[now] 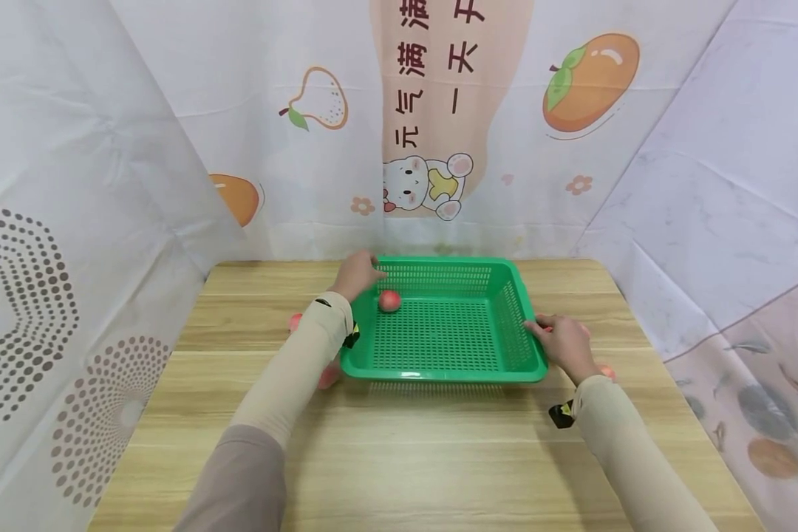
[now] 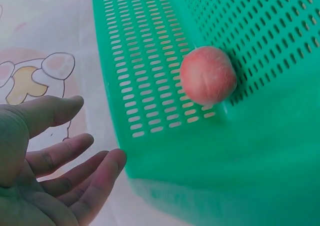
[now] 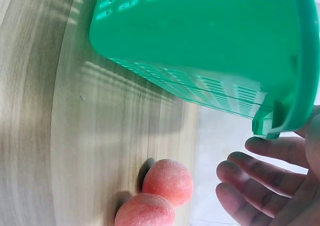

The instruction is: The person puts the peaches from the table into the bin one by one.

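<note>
Hanging leftmost, a dotted cloth (image 1: 60, 258) is flanking the wooden table (image 1: 406, 465), where pinkish peaches (image 1: 329, 375) are lying. The left hand (image 1: 357, 276) is hovering, fingers loose and released, beside a green basket (image 1: 439, 375) that is holding one peach (image 1: 389, 301) over the tabletop. The right hand (image 1: 564, 343) is gripping its right rim; a leaf-printed cloth (image 1: 751, 384) is hanging beyond.

We see green basket (image 1: 439, 375) from 6 o'clock and above, facing 12, farthest back, left wrist view close at 9, sharing inside peach (image 1: 389, 301) with head, right wrist view close, low at 4.
</note>
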